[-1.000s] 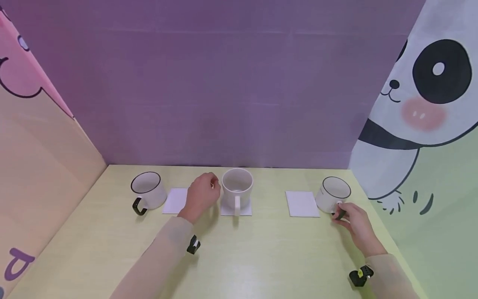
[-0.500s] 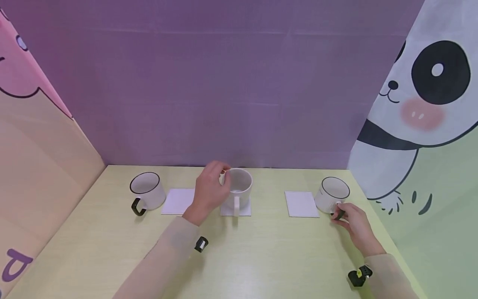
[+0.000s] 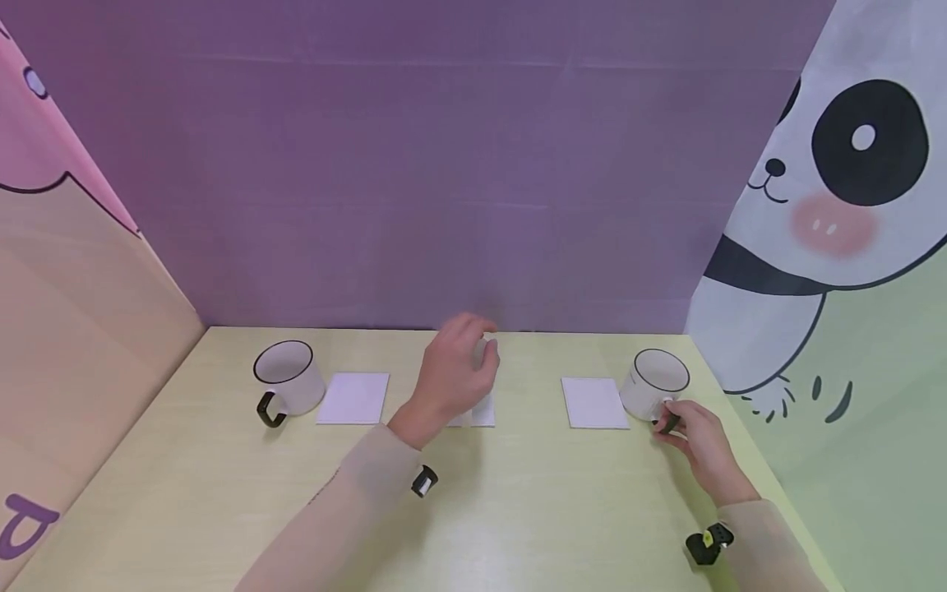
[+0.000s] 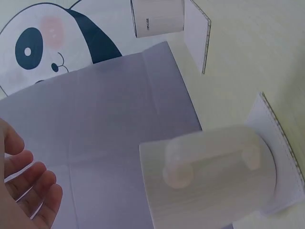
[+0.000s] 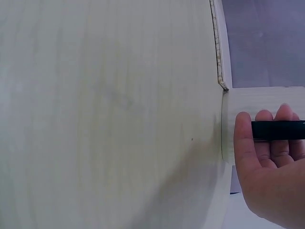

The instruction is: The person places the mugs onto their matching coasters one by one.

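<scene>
My right hand [image 3: 706, 450] grips the black handle [image 5: 279, 130] of a white mug [image 3: 645, 393] with a dark rim, standing on the table at the right. A square white coaster [image 3: 595, 403] lies just left of that mug. At the middle, my left hand [image 3: 450, 374] hovers over a plain white mug [image 4: 209, 176] and hides most of it in the head view. Its fingers [image 4: 35, 179] are loosely bent with nothing between them, apart from the mug in the left wrist view. This mug stands upright on a white coaster [image 4: 279, 143].
Another white mug [image 3: 299, 393] with a dark rim and black handle stands at the left of the pale table [image 3: 533, 510]. Right of it lies a white coaster [image 3: 353, 399]. A purple backdrop [image 3: 444, 164] rises behind the table, with printed side walls at both sides.
My left hand has moved right, from between the left coaster and the middle mug to over that mug. My right hand stays on the right mug's handle, and the mugs have not moved.
</scene>
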A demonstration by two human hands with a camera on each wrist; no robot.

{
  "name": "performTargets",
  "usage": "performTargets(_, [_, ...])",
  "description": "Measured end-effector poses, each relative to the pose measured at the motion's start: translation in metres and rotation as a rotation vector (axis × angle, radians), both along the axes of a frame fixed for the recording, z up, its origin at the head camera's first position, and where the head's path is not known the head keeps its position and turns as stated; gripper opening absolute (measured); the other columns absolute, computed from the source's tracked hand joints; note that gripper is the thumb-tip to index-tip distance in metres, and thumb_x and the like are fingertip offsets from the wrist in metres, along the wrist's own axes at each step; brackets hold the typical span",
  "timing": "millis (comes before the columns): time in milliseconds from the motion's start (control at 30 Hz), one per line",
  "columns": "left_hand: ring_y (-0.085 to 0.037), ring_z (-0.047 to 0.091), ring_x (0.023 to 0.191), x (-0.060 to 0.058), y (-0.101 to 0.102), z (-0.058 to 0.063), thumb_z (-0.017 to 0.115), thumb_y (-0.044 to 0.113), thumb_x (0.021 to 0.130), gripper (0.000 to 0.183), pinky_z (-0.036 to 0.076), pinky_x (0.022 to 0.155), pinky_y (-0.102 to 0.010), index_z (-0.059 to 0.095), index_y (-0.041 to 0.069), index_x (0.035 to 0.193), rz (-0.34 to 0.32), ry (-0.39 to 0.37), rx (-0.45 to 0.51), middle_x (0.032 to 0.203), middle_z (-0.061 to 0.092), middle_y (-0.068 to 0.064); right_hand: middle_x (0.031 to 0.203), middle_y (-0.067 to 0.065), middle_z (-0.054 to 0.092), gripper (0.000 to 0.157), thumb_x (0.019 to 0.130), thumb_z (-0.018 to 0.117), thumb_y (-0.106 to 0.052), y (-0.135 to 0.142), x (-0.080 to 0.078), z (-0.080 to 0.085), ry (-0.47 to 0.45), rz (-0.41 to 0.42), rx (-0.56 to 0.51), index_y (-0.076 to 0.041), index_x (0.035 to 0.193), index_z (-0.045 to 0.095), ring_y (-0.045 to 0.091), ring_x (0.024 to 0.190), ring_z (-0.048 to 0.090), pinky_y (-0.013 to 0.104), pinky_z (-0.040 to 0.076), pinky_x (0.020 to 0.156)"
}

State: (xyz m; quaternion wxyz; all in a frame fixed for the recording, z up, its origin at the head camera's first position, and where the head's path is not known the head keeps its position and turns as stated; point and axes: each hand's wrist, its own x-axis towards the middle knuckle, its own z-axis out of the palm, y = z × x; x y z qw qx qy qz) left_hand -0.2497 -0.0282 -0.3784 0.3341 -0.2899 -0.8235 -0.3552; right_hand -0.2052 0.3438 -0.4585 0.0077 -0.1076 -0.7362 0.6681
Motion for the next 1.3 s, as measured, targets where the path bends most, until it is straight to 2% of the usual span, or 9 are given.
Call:
performTargets(300, [-0.026, 0.060, 0.093, -0.002, 0.025, -0.002, 0.057, 0.005, 0.092, 0.014, 0.051, 0.081, -0.038, 0.068, 0.003, 0.100, -0.079, 0.044, 0.053, 0.100, 0.067, -0.011, 0.085, 0.000, 0.061, 0.026, 0.108, 0.041, -0.018, -0.002, 0.001, 0.000, 0.007, 0.000, -0.009, -0.001, 0.100, 0.059, 0.013, 0.086, 0.062, 0.032, 0.057, 0.087])
performTargets(567, [-0.024, 0.061, 0.101, -0.006, 0.049, -0.011, 0.058, 0.008, 0.093, 0.016, 0.052, 0.086, -0.037, 0.069, 0.005, 0.104, -0.104, -0.016, 0.041, 0.106, 0.067, -0.007, 0.083, -0.001, 0.061, 0.025, 0.108, 0.042, -0.017, -0.001, 0.001, 0.001, 0.005, 0.002, -0.022, -0.003, 0.098, 0.060, 0.013, 0.085, 0.062, 0.033, 0.057, 0.087])
performTargets(767, [-0.025, 0.062, 0.108, -0.014, 0.062, -0.027, 0.059, 0.011, 0.095, 0.017, 0.050, 0.093, -0.036, 0.070, 0.005, 0.106, -0.105, -0.068, 0.009, 0.111, 0.067, -0.007, 0.084, -0.001, 0.060, 0.025, 0.108, 0.041, -0.017, -0.001, 0.001, 0.001, -0.006, 0.002, -0.006, -0.001, 0.101, 0.058, 0.013, 0.085, 0.061, 0.033, 0.056, 0.088])
performTargets(900, [-0.025, 0.061, 0.112, -0.019, 0.068, -0.039, 0.060, 0.013, 0.096, 0.020, 0.049, 0.096, -0.036, 0.069, 0.005, 0.112, -0.098, -0.134, -0.022, 0.116, 0.067, -0.007, 0.083, -0.001, 0.060, 0.025, 0.108, 0.041, -0.017, -0.001, 0.000, 0.000, -0.011, 0.003, -0.014, -0.002, 0.099, 0.059, 0.012, 0.084, 0.061, 0.033, 0.056, 0.088])
performTargets(1067, [-0.027, 0.058, 0.119, -0.021, 0.077, -0.049, 0.058, 0.020, 0.099, 0.031, 0.047, 0.101, -0.040, 0.065, 0.005, 0.126, -0.088, -0.269, -0.076, 0.128, 0.064, -0.009, 0.081, -0.001, 0.060, 0.026, 0.108, 0.040, -0.015, -0.001, -0.001, -0.001, -0.005, 0.005, -0.029, -0.003, 0.094, 0.059, 0.012, 0.083, 0.061, 0.033, 0.056, 0.087])
performTargets(1300, [-0.028, 0.052, 0.130, -0.027, 0.087, -0.060, 0.053, 0.026, 0.102, 0.041, 0.043, 0.107, -0.042, 0.058, 0.006, 0.138, -0.108, -0.412, -0.212, 0.141, 0.057, -0.009, 0.082, -0.001, 0.060, 0.027, 0.108, 0.040, -0.017, 0.000, 0.000, 0.000, -0.002, -0.001, -0.007, -0.002, 0.096, 0.059, 0.012, 0.083, 0.061, 0.033, 0.056, 0.086])
